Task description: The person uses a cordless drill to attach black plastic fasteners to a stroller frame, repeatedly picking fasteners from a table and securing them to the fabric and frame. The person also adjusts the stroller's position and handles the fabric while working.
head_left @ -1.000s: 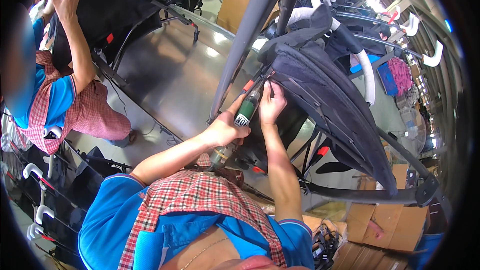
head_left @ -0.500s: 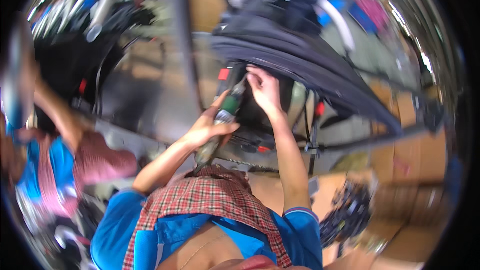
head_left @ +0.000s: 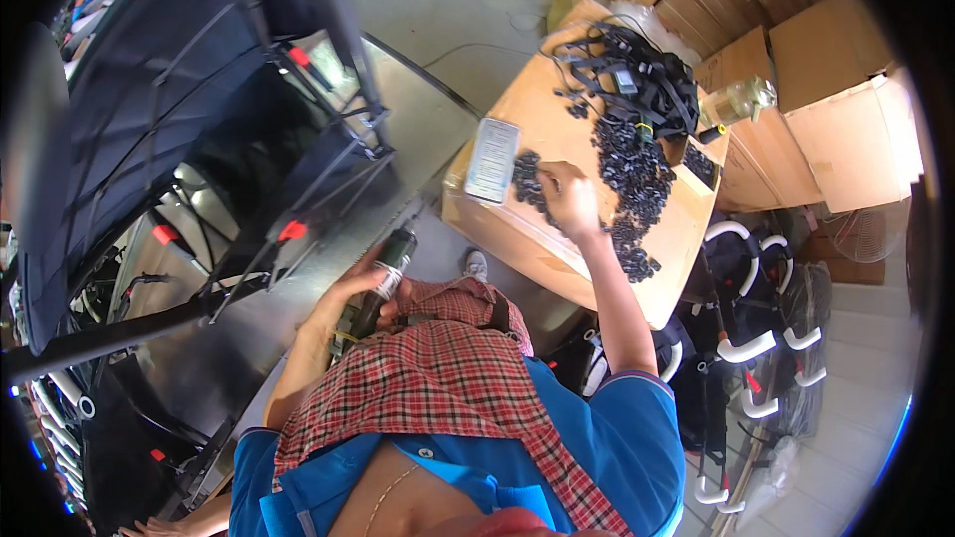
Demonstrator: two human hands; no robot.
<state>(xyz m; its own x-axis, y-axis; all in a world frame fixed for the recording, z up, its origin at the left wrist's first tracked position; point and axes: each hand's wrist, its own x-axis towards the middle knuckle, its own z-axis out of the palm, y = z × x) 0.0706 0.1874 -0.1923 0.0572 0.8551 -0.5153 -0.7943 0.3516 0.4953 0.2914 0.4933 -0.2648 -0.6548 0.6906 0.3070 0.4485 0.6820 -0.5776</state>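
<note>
My left hand is wrapped round a dark green power screwdriver, its thin bit pointing up and away from me. To the right, my right hand reaches over a cardboard box top. Its fingers are bent together at the edge of a small pile of black plastic pieces; whatever lies between the fingertips is hidden. A larger heap of similar black pieces spreads beyond that hand. Beside the small pile lies a flat grey rectangular case.
At left, a stroller with black fabric and red clips stands on a metal table. Black straps lie on the far part of the box. Cartons and folded strollers with white handles line the right. Another person's hand shows at lower left.
My view has swung right, so the stroller is now at left. My right hand has left the stroller for the black pieces on the box. My left hand still grips the screwdriver, away from the stroller.
</note>
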